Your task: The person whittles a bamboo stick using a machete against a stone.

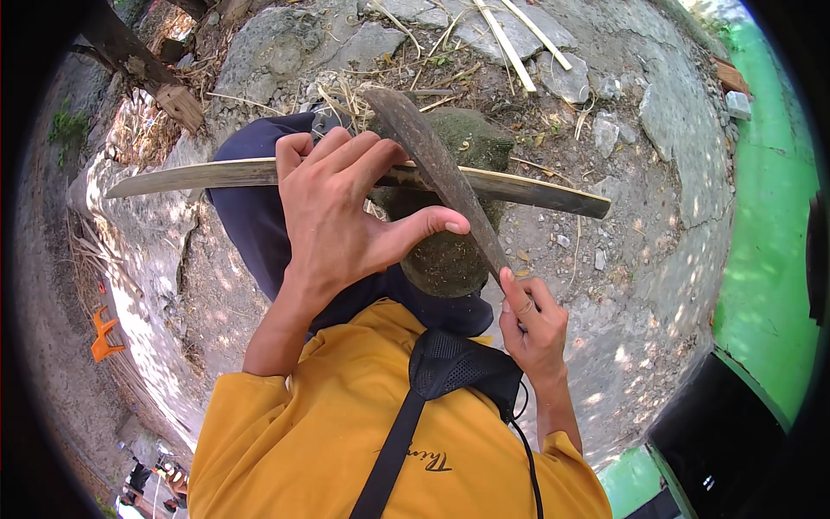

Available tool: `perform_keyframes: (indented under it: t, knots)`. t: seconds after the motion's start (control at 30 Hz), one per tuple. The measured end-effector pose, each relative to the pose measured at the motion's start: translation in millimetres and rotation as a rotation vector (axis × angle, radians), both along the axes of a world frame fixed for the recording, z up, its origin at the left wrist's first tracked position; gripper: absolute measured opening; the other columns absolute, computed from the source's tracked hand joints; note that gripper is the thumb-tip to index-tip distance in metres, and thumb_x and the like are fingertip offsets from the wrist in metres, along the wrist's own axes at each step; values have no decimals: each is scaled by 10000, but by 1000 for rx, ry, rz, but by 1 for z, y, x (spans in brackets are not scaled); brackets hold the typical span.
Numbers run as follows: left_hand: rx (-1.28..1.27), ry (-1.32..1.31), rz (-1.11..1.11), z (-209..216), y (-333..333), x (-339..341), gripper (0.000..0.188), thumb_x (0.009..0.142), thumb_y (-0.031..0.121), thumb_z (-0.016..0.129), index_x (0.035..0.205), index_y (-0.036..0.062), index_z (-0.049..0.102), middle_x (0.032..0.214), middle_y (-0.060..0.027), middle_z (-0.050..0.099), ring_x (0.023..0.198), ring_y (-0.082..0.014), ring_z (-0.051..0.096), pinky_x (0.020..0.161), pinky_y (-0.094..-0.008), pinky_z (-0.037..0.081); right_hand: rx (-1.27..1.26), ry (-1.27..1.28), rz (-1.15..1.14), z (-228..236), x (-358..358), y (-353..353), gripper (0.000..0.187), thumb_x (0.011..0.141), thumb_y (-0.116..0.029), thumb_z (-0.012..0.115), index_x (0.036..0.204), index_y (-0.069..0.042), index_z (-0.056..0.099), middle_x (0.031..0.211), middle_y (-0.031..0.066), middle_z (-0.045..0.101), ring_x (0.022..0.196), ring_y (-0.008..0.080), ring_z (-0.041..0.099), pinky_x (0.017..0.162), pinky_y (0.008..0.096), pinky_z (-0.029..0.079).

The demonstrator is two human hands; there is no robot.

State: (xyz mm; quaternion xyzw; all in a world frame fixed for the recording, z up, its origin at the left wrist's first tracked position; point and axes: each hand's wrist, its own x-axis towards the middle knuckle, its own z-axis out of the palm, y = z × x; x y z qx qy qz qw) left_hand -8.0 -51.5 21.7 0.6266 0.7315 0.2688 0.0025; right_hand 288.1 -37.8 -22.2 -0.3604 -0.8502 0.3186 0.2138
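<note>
Yellow shirt [337, 432] up close, 1 black strap [395, 463] across it. Right hand [536, 329] gripping a dark blade [438, 162], left hand [337, 212] clutching a bamboo strip [207, 176], thumb stuck out by the blade. They cross over a mossy lump [475, 138]; 2 pale slats [505, 45] lie beyond.

L head cam (fisheye) looks dn, nr shirt [328, 415], w/ ground [644, 298] farther off.

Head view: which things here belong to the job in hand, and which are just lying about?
In the job:
- dark blade, held in the right hand
- long strip, under the left hand
- dark greenish block, below the strip, probably

Lying about, seemingly:
- two pale strips
- orange chair-like object
</note>
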Motion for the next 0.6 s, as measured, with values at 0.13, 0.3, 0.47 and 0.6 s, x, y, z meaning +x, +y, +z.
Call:
perform_keyframes:
  t: [0.13, 0.3, 0.47, 0.6]
  knots:
    - [-3, -9, 3, -1, 0, 0, 689, 618, 732, 866, 917, 119, 762, 883, 25, 718, 788, -184, 597, 882, -350, 355, 15, -2, -4, -3, -1, 0, 760, 733, 63, 703, 1428, -245, 710, 863, 54, 612, 590, 196, 613, 514, 365, 507]
    - [-21, -10, -7, 2, 0, -1, 677, 635, 717, 867, 931, 119, 755, 873, 25, 715, 787, -183, 596, 877, -348, 352, 49, -10, 5, -5, -2, 3, 761, 733, 58, 702, 1426, -256, 712, 864, 49, 610, 587, 190, 608, 505, 362, 498]
    - [-54, -12, -6, 5, 0, 0, 662, 650, 708, 863, 929, 118, 751, 866, 32, 714, 783, -184, 594, 869, -347, 352, 54, -6, 1, -4, -3, 3, 763, 732, 56, 704, 1426, -261, 712, 861, 44, 604, 581, 184, 598, 504, 359, 497]
    - [-27, -25, -5, 4, 1, 0, 655, 652, 701, 865, 925, 116, 755, 865, 28, 719, 788, -183, 600, 872, -347, 351, 64, -13, 0, -4, -3, 4, 767, 730, 59, 704, 1425, -265, 713, 857, 40, 597, 577, 179, 589, 505, 359, 497]
